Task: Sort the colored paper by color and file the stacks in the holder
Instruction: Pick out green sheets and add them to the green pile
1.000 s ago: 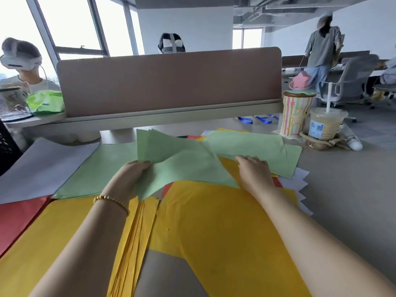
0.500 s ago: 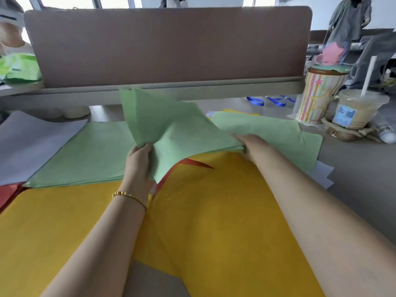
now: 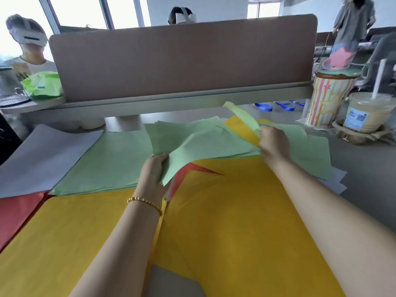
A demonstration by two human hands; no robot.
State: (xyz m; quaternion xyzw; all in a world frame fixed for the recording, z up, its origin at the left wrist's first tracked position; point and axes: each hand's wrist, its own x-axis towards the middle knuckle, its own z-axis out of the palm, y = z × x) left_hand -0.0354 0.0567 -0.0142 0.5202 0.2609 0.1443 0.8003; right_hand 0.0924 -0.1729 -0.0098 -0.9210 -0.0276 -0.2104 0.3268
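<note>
A loose sheaf of pale green paper sheets is pinched at its near corner by the left hand and at its far edge by the right hand, evidently for squaring, just above the yellow sheets on the bench.

Brown desk divider panel, upright along the desk's far edge. Striped cup with star pattern, lidded, at right. Plastic drink cup with straw just beside it, seated in a paper carrier. Blue ribbon under the divider. Green bag, far left. Two seated people wearing headsets behind the divider; one standing person, upper right.
</note>
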